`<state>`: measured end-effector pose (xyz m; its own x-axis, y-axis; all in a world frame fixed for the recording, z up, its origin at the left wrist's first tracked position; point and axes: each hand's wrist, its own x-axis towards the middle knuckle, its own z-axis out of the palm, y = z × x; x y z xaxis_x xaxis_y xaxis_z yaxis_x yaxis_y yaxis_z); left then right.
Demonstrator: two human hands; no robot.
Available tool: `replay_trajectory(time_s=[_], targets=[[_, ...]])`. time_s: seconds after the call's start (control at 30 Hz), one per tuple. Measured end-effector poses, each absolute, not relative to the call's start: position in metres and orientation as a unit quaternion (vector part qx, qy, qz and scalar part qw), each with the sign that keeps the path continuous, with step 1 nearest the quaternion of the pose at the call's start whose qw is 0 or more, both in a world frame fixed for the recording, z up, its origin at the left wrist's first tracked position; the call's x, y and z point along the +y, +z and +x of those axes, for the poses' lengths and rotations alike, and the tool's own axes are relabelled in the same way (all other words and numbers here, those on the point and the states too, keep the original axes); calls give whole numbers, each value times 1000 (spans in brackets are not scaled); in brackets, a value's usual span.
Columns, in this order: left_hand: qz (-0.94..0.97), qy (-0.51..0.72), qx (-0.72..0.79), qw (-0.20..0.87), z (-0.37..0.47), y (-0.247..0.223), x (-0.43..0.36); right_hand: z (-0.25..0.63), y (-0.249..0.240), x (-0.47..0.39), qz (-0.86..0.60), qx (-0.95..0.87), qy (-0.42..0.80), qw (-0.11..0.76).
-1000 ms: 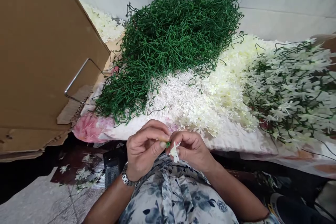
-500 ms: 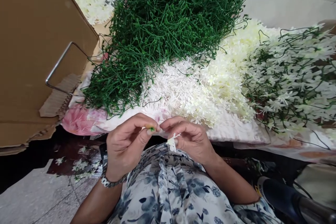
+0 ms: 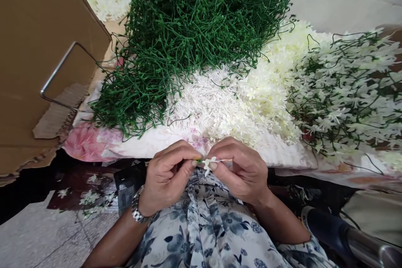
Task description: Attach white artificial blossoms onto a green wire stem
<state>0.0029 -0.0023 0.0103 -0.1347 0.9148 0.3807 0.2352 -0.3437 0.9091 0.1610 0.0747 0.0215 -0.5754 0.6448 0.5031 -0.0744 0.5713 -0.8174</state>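
White flower point(image 3: 207, 166) | right hand point(image 3: 241, 171) pinching it | left hand point(image 3: 169, 176) pinching green stem point(image 3: 199, 161)

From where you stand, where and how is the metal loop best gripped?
I'd pinch the metal loop mid-way along its long outer bar, between the two bends, coming from the side facing the camera. That bar is straight and exposed; the cardboard is behind it, and both arms run toward the green stems. How it's anchored isn't visible.

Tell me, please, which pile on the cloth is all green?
The tangled artificial stem pile, behind the white stamen pile; every other pile shows white or cream.
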Motion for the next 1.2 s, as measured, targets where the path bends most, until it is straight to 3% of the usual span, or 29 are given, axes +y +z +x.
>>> replay_trajectory(time_s=[0.3, 0.53, 0.7, 1.2], targets=[[620, 547, 508, 241, 5, 13, -1, 165, 18, 76, -191, -826, 367, 383], [677, 498, 523, 139, 4, 11, -2, 167, 16, 74, -182, -867, 289, 362], [706, 485, 508, 92, 3, 9, 0, 168, 14, 75, -179, -856, 324, 361], [725, 463, 502, 88, 10, 3, 3, 175, 3, 76, -199, -832, 387, 344]])
